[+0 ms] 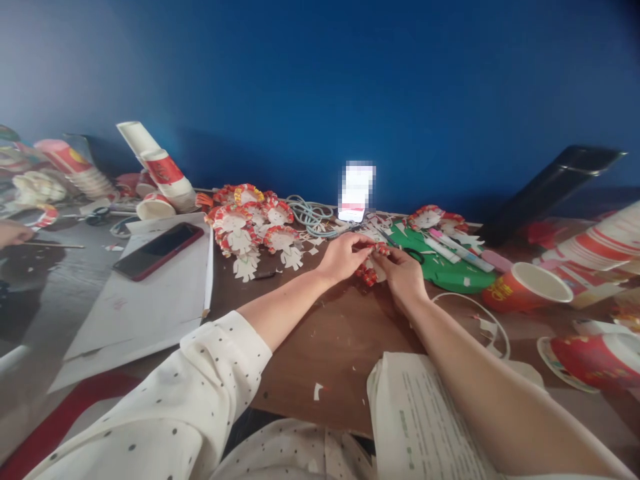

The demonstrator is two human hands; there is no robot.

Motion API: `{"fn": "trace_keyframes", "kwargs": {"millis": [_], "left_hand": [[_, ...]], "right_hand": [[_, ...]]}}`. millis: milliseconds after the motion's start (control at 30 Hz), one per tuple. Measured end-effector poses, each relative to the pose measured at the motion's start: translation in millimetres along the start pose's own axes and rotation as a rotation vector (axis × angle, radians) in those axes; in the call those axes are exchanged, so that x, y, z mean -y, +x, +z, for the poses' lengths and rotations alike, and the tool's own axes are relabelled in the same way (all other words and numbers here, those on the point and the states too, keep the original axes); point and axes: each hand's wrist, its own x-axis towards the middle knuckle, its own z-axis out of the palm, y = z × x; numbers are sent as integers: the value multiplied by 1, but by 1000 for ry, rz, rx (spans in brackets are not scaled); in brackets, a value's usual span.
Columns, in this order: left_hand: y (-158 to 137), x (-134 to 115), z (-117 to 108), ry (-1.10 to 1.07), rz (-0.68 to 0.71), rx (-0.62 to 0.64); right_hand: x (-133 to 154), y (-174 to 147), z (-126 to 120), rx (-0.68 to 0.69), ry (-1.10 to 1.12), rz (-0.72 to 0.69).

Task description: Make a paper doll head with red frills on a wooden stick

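My left hand (345, 256) and my right hand (404, 272) meet over the middle of the brown table. Between them is a small red-and-white paper craft piece (369, 275), pinched by the fingers of both hands. Much of it is hidden by the fingers. To the left lies a pile of similar paper figures (245, 230) with red frilled rims and white doll-shaped bodies. Beyond my hands a lit phone (354, 193) leans against the blue wall, its screen blurred out. Dark-handled scissors (414, 256) lie just right of my right hand.
A dark phone (159, 251) rests on white sheets (150, 313) at left. Stacked paper cups (167, 175) tilt behind it. On the right are a green sheet (453, 273) with pens, a red cup (527, 287) and a black object (540, 193). Another person's hand (15, 233) shows far left.
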Motion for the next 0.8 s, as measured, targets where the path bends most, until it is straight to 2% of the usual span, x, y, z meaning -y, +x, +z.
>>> {"fn": "trace_keyframes", "kwargs": {"millis": [300, 800], "left_hand": [[-2, -1, -1, 70, 46, -66], [-4, -3, 1, 240, 152, -97]], "right_hand": [[4, -3, 5, -20, 192, 92], [-6, 0, 3, -10, 129, 71]]}}
